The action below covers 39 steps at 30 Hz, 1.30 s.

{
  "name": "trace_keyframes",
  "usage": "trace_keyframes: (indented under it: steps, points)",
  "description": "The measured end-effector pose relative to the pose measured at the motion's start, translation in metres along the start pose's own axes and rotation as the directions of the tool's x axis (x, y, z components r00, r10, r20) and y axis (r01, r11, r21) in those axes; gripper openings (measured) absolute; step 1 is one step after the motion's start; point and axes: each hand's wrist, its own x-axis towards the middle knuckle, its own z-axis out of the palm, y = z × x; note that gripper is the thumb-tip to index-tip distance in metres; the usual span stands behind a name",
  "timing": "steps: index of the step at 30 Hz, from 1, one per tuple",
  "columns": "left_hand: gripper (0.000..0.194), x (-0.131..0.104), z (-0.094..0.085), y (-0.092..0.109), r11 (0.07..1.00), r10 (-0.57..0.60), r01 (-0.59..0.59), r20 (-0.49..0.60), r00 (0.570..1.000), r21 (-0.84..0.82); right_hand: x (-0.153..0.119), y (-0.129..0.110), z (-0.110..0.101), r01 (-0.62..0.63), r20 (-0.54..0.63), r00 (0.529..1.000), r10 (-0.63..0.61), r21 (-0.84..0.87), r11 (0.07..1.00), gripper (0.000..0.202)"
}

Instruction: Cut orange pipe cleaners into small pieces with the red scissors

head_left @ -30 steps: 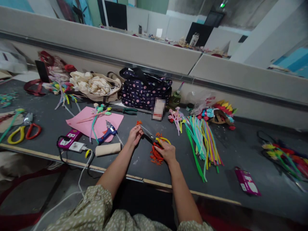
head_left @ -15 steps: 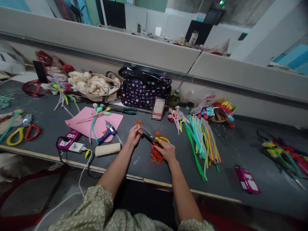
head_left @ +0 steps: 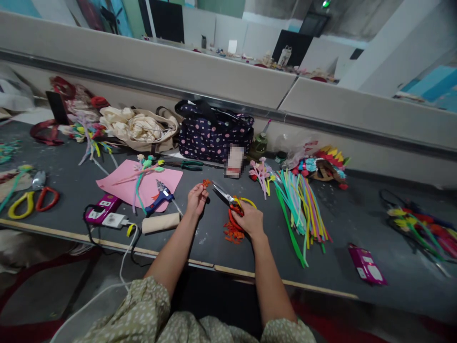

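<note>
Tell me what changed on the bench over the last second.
The scissors in the right hand drew back from the orange piece pinched in the left hand; blades and piece are now apart. Both grips held. Glue gun and pipe cleaners stayed put.

text: one "B" | on: purple box [head_left: 101,208] — rest unreadable

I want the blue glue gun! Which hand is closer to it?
Left. The left hand is just right of the glue gun; the right hand, holding scissors, is farther right.
</note>
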Motion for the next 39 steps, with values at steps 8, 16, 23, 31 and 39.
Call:
trace_keyframes:
  steps: [8,16,23,31,39]
  points:
    - [0.018,-0.002,0.005,-0.001,0.998,0.04,-0.038,-0.026,0.999,0.052,0.001,-0.002,-0.005,0.023,0.007,1.0,-0.023,-0.038,0.999,0.048]
    - [0.022,-0.003,0.009,-0.002,0.997,0.037,-0.036,-0.011,0.999,0.061,-0.002,0.006,0.002,0.011,-0.068,0.998,-0.009,0.033,0.999,0.05]
    - [0.023,-0.004,0.008,-0.002,0.999,-0.027,0.025,0.035,0.999,0.042,-0.01,0.001,0.007,0.031,-0.122,0.992,-0.009,0.179,0.983,0.05]
    - [0.026,-0.006,0.01,-0.003,0.998,-0.044,0.041,0.072,0.996,0.041,-0.013,0.003,0.008,0.026,-0.109,0.994,-0.002,0.22,0.975,0.049]
    - [0.026,-0.003,0.007,-0.004,0.997,-0.07,0.068,0.065,0.995,0.022,-0.013,0.003,0.008,0.03,-0.07,0.997,-0.015,0.223,0.974,0.047]
